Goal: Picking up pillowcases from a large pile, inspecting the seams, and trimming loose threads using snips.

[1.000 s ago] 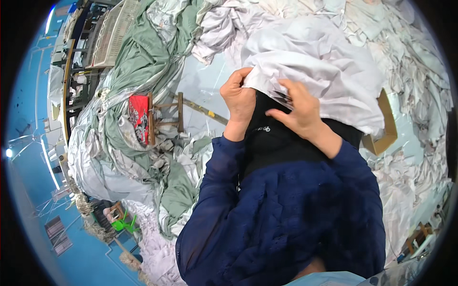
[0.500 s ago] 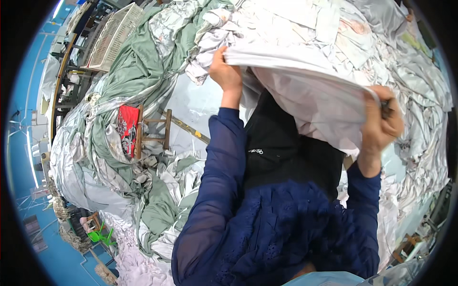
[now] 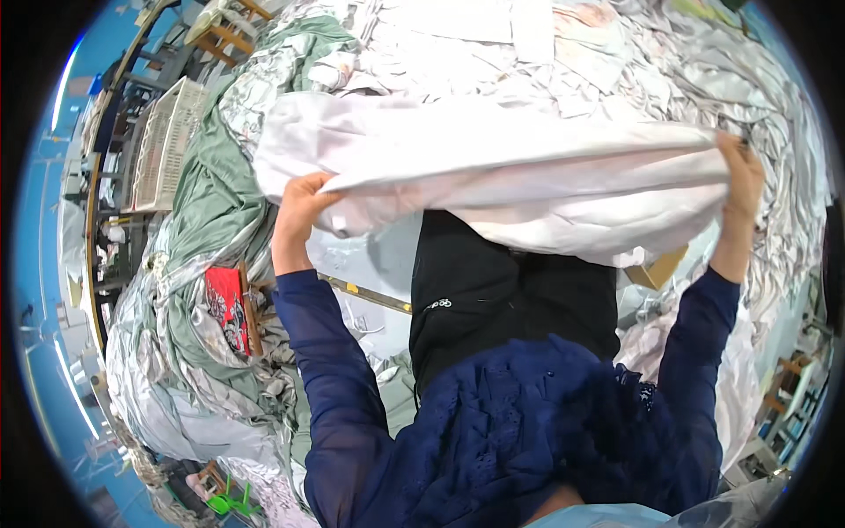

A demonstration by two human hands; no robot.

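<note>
A white cloth (image 3: 528,176) is stretched sideways between my hands, above my lap and in front of a heap of fabric. My left hand (image 3: 302,211) is closed on the cloth's near edge, thumb on top, and part of the cloth spreads out beyond it to the left. At the opposite end, my right hand (image 3: 742,176) grips the cloth's corner, its fingers slightly smeared by motion. Between the hands the cloth sags in long folds and covers whatever lies right behind it.
White fabric (image 3: 458,53) is heaped ahead and to the right. Green and white cloth (image 3: 211,176) piles up on the left, near a white plastic basket (image 3: 161,145). A wooden stool with a red patterned cover (image 3: 227,308) stands at my left. A cardboard box (image 3: 658,267) shows under the cloth.
My hands have moved farther apart, the left one outward and toward me, the right one slightly outward. The cloth between them is now spread wider. My view has shifted a little.
</note>
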